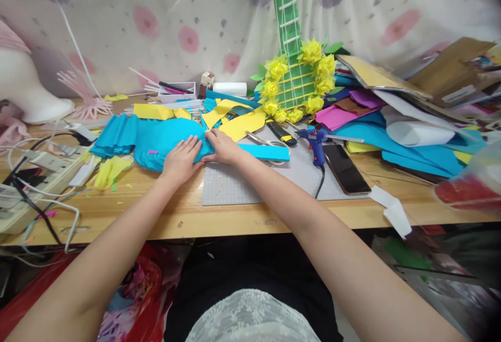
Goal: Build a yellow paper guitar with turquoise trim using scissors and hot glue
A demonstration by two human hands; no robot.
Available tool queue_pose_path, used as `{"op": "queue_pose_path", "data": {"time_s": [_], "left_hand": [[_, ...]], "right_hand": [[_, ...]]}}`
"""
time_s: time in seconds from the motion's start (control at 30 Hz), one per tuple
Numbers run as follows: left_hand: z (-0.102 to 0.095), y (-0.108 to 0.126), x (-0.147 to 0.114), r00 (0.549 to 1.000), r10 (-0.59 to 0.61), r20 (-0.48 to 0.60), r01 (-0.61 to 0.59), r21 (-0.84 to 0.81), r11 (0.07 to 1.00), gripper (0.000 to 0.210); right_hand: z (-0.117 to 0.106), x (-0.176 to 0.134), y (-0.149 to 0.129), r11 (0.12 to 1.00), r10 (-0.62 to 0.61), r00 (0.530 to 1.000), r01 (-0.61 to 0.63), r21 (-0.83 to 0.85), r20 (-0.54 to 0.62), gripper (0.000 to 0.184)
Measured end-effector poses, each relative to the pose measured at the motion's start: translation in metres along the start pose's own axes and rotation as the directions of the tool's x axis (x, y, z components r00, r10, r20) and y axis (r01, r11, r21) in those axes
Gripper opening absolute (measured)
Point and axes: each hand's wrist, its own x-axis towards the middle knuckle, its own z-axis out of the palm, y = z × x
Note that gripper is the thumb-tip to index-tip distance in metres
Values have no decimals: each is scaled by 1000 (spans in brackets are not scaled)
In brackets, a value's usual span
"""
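Observation:
A puffy form covered in bright blue crepe paper (156,141) lies on the table in front of me. Its left end is gathered into ruffles, and a small pink scrap (152,152) sits on its side. My left hand (182,160) rests flat on the right part of the form, fingers stretched out. At its right end my right hand (223,146) pinches the blue crepe paper, thumb towards my left hand; the fingertips are partly hidden. From beneath my right wrist a flat blue strip (266,152) extends right; whether it joins the form is hidden.
Scissors (256,137), a utility knife (281,134), a blue glue gun (314,143) and a phone (346,168) lie on a grey cutting mat (230,188). Behind stands a green paper guitar (291,78) with yellow flowers. Power strips (39,185) and cables crowd the left; paper sheets (418,149) pile up right.

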Motion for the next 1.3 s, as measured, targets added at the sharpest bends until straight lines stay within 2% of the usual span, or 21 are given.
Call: {"op": "queue_pose_path", "data": {"time_s": [0.23,0.47,0.63,0.7,0.87,1.07,1.17,1.3], "left_hand": [[-1,1,3,1000,-8,27,8,-6,1000,65],[-12,-2,-3,984,94,152,-101,43,994,73],[-7,1,-4,999,-1,54,0,27,1000,64],[-4,2,-1,998,-21,51,20,14,1000,60],[-1,-6,4,988,19,153,-10,-59,998,59],[-12,-7,7,970,-3,242,28,-100,995,71],[-15,-1,5,974,15,226,-1,-60,998,74],[-14,3,2,996,25,91,-20,-50,999,61]], "right_hand": [[-3,-3,1,996,-78,995,76,43,54,57],[-3,-11,1,994,-96,992,91,67,84,61],[-4,-13,0,998,-57,994,53,43,93,56],[-4,-13,-2,999,-46,994,45,18,99,53],[-5,-11,-6,998,-22,991,28,-47,130,49],[-5,-10,-7,998,-8,990,18,-68,142,52],[-6,-10,-7,999,-7,991,14,-49,132,52],[-7,-11,-8,1000,-6,994,7,-13,110,50]]}}
